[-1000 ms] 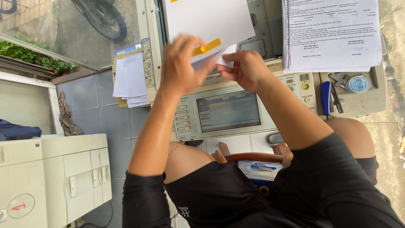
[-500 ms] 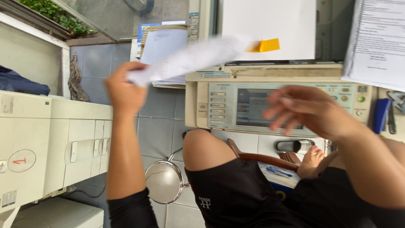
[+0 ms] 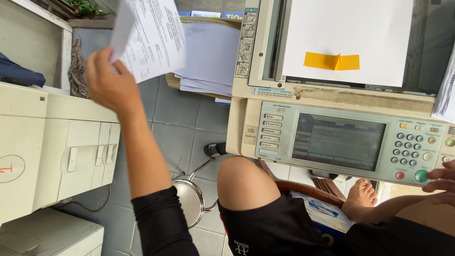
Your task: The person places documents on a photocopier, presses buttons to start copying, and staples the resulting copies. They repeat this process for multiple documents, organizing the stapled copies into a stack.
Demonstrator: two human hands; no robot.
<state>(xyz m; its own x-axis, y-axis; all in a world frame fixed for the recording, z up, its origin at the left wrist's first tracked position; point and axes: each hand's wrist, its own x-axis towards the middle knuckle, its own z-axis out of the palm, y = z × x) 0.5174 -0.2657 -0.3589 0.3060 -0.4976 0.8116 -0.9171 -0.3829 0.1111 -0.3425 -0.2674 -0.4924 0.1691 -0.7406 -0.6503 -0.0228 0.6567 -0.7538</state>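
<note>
My left hand (image 3: 110, 81) is raised at the upper left and grips a printed sheet of paper (image 3: 150, 34), held up over the floor to the left of the photocopier (image 3: 265, 95). At the right edge, my right hand (image 3: 441, 184) has its fingers spread, with a fingertip at the round green button (image 3: 420, 176) on the copier's control panel (image 3: 341, 140). A white sheet with orange tape (image 3: 332, 61) lies on the copier's scanner glass.
A second cream-coloured machine (image 3: 52, 137) stands at the left. A stack of papers (image 3: 208, 61) lies behind it, beside the copier. A round metal stool (image 3: 192, 196) stands on the tiled floor. My knee (image 3: 244, 182) and bare foot (image 3: 360, 194) sit under the panel.
My left hand has carried the printed sheet further left and up, away from the copier. My right hand has gone down to the right end of the control panel.
</note>
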